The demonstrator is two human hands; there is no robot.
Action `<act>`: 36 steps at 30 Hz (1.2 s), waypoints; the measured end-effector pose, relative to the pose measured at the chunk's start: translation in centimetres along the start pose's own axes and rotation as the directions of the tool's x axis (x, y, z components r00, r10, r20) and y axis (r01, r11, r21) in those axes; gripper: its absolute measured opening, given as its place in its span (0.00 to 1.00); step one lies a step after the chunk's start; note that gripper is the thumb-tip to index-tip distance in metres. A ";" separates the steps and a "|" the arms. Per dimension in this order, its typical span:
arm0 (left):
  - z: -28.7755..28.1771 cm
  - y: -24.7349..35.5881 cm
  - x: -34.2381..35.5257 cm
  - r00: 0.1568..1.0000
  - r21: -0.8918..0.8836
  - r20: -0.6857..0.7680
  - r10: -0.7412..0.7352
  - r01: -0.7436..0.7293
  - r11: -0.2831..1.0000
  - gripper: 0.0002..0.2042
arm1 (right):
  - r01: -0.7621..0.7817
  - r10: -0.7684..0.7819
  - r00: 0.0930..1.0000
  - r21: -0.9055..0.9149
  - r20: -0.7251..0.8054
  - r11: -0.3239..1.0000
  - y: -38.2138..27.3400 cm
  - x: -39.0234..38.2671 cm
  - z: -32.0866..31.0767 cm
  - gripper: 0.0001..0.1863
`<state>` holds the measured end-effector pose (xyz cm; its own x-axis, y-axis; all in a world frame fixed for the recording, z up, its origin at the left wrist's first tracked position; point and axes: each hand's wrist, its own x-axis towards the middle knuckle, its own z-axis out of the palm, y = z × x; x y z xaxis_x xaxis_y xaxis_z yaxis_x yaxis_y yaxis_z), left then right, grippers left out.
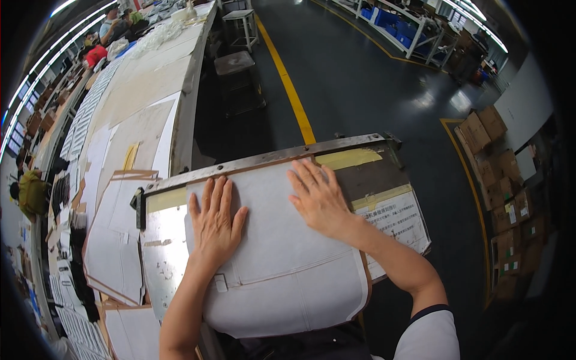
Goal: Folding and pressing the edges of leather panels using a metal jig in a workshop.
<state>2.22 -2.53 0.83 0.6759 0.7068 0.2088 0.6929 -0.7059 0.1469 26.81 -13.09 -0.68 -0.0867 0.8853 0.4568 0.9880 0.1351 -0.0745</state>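
A large whitish sheet-like panel (270, 228) with brown edges and a seam across it lies on a metal work table (162, 240). Its near end curves down over the table's front. My left hand (216, 225) rests flat on the panel's left part, fingers pointing away from me. On the far right part of the same panel lies my right hand (318, 198), its fingers spread near the far edge. A long metal bar (258, 159) runs along the table's far side, and the panel's far edge meets it.
Similar panels (114, 240) are stacked to the left. Beyond them stretches a long workbench (153, 78) with sheets on it. A stool (234, 63) stands beside that bench. Cardboard boxes (510, 174) are piled at the right. Other people (111, 30) are at the far left.
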 end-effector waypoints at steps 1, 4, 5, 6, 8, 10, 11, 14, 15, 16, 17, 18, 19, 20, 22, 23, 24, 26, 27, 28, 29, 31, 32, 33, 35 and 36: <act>-0.1 0.0 0.0 1.000 0.001 0.008 0.002 -0.002 1.000 0.32 | -0.012 0.012 1.000 -0.004 -0.007 1.000 -0.2 0.2 -0.1 0.28; -0.4 0.3 0.2 1.000 -0.041 -0.003 0.016 -0.016 0.999 0.31 | -0.026 0.024 0.999 0.030 0.044 0.999 0.0 0.0 -0.3 0.29; -0.6 0.4 0.2 1.000 -0.048 0.007 0.016 -0.016 0.999 0.31 | -0.041 0.040 0.998 0.026 0.044 0.999 0.0 -0.3 -0.3 0.29; -0.6 0.2 0.0 1.000 -0.023 0.024 0.011 -0.010 1.000 0.31 | -0.029 0.028 0.999 0.031 0.025 0.999 -0.2 -0.4 -0.1 0.29; -1.0 0.3 0.1 0.999 -0.019 0.038 -0.012 0.012 1.000 0.31 | -0.020 0.020 1.000 0.053 0.000 0.998 -0.3 -0.2 0.2 0.30; -0.8 0.2 0.2 0.999 0.047 0.048 -0.017 0.014 0.999 0.32 | -0.013 0.015 1.000 0.089 -0.020 0.996 0.1 0.0 0.1 0.29; -0.9 0.5 0.4 0.998 0.031 0.049 -0.033 0.031 0.999 0.33 | -0.001 0.004 0.999 0.084 -0.038 0.996 0.4 0.1 0.1 0.29; -0.2 0.2 0.4 0.999 -0.002 0.024 -0.043 0.043 0.999 0.33 | -0.009 0.016 0.998 0.124 -0.054 0.992 0.6 0.1 0.6 0.28; -0.4 0.4 0.6 0.999 -0.061 0.030 -0.045 0.047 0.997 0.32 | -0.015 0.021 0.998 0.123 -0.051 0.992 0.7 0.0 0.6 0.28; -0.6 0.5 0.7 0.998 -0.049 0.046 -0.043 0.045 0.998 0.31 | -0.018 0.023 0.999 0.108 -0.047 0.994 0.7 0.0 0.7 0.27; -0.6 0.6 0.8 0.997 -0.038 0.061 -0.040 0.042 0.998 0.30 | -0.020 0.024 0.999 0.091 -0.043 0.996 0.7 0.0 0.8 0.27; -0.7 0.5 0.7 0.997 -0.034 0.060 -0.042 0.044 0.998 0.30 | -0.010 0.016 0.997 0.091 -0.069 0.996 0.6 0.2 1.0 0.26; -0.7 0.4 0.7 0.998 -0.029 0.052 -0.043 0.045 0.999 0.30 | -0.008 0.015 0.997 0.093 -0.072 0.996 0.5 0.3 0.8 0.26; -0.7 0.4 0.6 0.998 -0.025 0.044 -0.045 0.046 0.999 0.29 | -0.010 0.015 0.997 0.056 -0.079 0.998 0.4 0.3 0.5 0.26; -0.8 0.5 0.4 0.998 -0.013 0.033 -0.054 0.054 0.998 0.28 | -0.008 0.010 0.996 0.024 -0.087 1.000 0.2 0.4 0.2 0.26; -0.8 0.5 0.3 0.998 -0.004 0.024 -0.060 0.060 0.998 0.28 | -0.006 0.007 0.998 0.013 -0.067 1.000 0.2 0.4 0.2 0.25; -0.4 0.3 0.2 0.999 0.010 -0.009 -0.032 0.032 0.999 0.28 | -0.006 0.006 0.999 0.001 -0.046 1.000 0.2 0.3 0.2 0.25; -0.3 0.4 0.3 1.000 0.044 -0.016 -0.010 0.011 0.999 0.26 | -0.002 0.002 0.998 -0.007 -0.065 1.000 0.3 0.3 0.1 0.24; -0.3 0.4 0.2 1.000 0.050 -0.014 -0.009 0.010 0.999 0.26 | 0.001 -0.002 0.997 -0.011 -0.083 1.000 0.2 0.2 0.1 0.24; -0.4 0.4 0.2 1.000 0.053 -0.014 -0.018 0.019 0.998 0.26 | 0.006 -0.007 0.996 -0.015 -0.087 1.000 0.3 0.2 0.1 0.24; -0.6 0.5 0.1 0.999 0.091 -0.033 0.000 0.003 0.996 0.26 | 0.013 -0.014 0.996 -0.008 -0.086 1.000 0.3 0.2 0.1 0.24; -0.8 0.6 0.1 0.999 0.127 -0.051 0.012 -0.006 0.992 0.26 | 0.021 -0.024 0.996 -0.045 -0.080 0.999 0.4 0.4 0.0 0.25; -1.2 0.6 0.0 0.999 0.104 -0.038 0.002 0.002 0.995 0.27 | 0.017 -0.018 0.997 -0.023 -0.075 1.000 0.3 0.5 -0.1 0.26; -1.6 0.3 -0.2 1.000 0.085 -0.027 -0.014 0.016 0.996 0.27 | 0.032 -0.033 0.997 -0.014 -0.074 0.999 0.1 0.6 0.0 0.26; -1.7 -0.5 -0.4 1.000 -0.026 0.002 -0.006 0.006 1.000 0.30 | 0.012 -0.012 0.998 -0.002 -0.063 1.000 0.0 0.8 -0.1 0.25; -1.7 -0.7 -0.6 1.000 -0.072 -0.018 -0.001 0.000 0.997 0.31 | 0.007 -0.007 0.999 0.007 -0.043 1.000 0.0 0.8 -0.2 0.25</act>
<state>0.93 -2.55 2.23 0.6706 0.7067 0.2256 0.6730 -0.7075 0.2158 26.74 -12.52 -0.10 -0.0881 0.8642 0.4954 0.9865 0.1446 -0.0769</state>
